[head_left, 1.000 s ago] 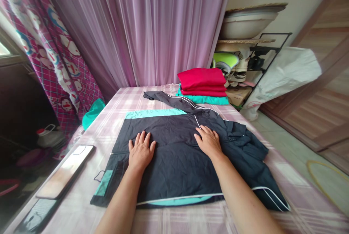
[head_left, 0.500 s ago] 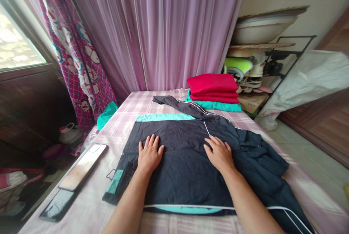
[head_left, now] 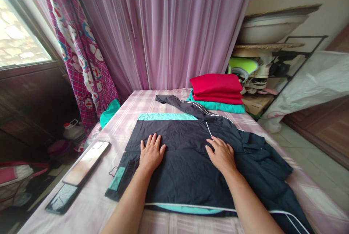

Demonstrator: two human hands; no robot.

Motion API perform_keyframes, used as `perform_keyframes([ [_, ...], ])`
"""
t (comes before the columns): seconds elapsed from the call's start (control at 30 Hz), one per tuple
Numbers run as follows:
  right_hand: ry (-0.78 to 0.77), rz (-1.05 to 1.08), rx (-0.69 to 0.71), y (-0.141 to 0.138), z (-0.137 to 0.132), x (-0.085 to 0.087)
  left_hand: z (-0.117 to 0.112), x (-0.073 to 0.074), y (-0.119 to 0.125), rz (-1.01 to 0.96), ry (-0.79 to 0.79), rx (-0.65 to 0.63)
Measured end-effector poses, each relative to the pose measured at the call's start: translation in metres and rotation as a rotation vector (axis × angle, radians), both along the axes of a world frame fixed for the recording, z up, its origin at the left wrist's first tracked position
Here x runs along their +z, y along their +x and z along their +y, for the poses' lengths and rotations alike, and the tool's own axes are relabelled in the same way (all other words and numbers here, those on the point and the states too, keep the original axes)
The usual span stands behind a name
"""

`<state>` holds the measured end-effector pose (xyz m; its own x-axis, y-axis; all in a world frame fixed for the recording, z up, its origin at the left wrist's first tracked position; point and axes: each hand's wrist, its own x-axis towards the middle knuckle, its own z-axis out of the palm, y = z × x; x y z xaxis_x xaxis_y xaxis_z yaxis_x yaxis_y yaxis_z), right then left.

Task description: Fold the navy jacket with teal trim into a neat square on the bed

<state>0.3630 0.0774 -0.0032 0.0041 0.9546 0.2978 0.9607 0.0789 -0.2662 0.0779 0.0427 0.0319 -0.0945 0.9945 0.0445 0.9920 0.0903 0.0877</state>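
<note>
A dark navy jacket (head_left: 185, 168) with teal trim and white piping lies spread on a table covered with a pink checked cloth (head_left: 128, 106). My left hand (head_left: 150, 153) rests flat on the jacket's left half, fingers stretched out. My right hand (head_left: 221, 154) lies flat on its right half, fingers also extended. One sleeve reaches toward the far edge; the other side bunches up at the right.
Folded red and teal clothes (head_left: 216, 92) are stacked at the far right of the table. A phone (head_left: 86, 162) and a dark tablet (head_left: 63, 199) lie at the left edge. Pink curtains (head_left: 163, 26) hang behind. A rack with shoes (head_left: 259, 74) stands right.
The view has swung slightly left, showing more window. Both hands stay flat on the jacket in nearly the same places.
</note>
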Motion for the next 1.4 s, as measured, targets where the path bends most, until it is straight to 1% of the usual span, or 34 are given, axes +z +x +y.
perform_keyframes([
  [0.17,0.001,0.004,0.005,0.001,0.000,0.000,0.000,0.001,-0.001,0.003,-0.010,-0.007],
  [0.43,0.016,0.004,0.003,0.000,-0.001,0.001,0.000,-0.003,-0.001,0.012,-0.008,-0.012],
  [0.5,0.007,0.009,0.001,-0.001,-0.001,0.002,0.001,0.001,0.000,0.012,-0.028,-0.008],
  [0.57,-0.004,0.014,0.002,-0.001,-0.001,0.003,0.007,0.010,-0.003,0.002,-0.063,-0.011],
  [0.63,-0.011,0.017,0.005,-0.001,-0.001,0.003,0.021,0.023,-0.011,-0.016,-0.107,-0.033],
  [0.7,-0.009,0.013,0.004,0.000,-0.001,0.003,0.041,0.038,-0.026,-0.023,-0.144,-0.049],
  [0.8,0.000,0.005,0.002,0.000,-0.001,0.001,0.079,0.058,-0.058,0.010,-0.126,0.025],
  [0.87,0.003,0.004,0.001,0.000,-0.001,0.000,0.102,0.064,-0.080,0.031,-0.101,0.075],
  [0.97,0.015,0.002,-0.002,0.000,0.000,-0.003,0.131,0.064,-0.108,0.056,-0.078,0.120],
  [1.07,0.031,0.000,-0.009,0.000,0.000,-0.005,0.154,0.059,-0.123,0.073,-0.091,0.132],
  [1.17,0.037,-0.005,-0.006,0.001,0.000,-0.006,0.171,0.054,-0.129,0.090,-0.128,0.117],
  [1.23,0.037,-0.007,-0.006,0.001,0.000,-0.006,0.179,0.054,-0.129,0.107,-0.146,0.097],
  [1.3,0.037,-0.006,-0.007,0.001,0.000,-0.006,0.183,0.055,-0.129,0.127,-0.150,0.094],
  [1.4,0.034,0.001,-0.006,0.002,-0.001,-0.006,0.184,0.057,-0.124,0.148,-0.145,0.130],
])
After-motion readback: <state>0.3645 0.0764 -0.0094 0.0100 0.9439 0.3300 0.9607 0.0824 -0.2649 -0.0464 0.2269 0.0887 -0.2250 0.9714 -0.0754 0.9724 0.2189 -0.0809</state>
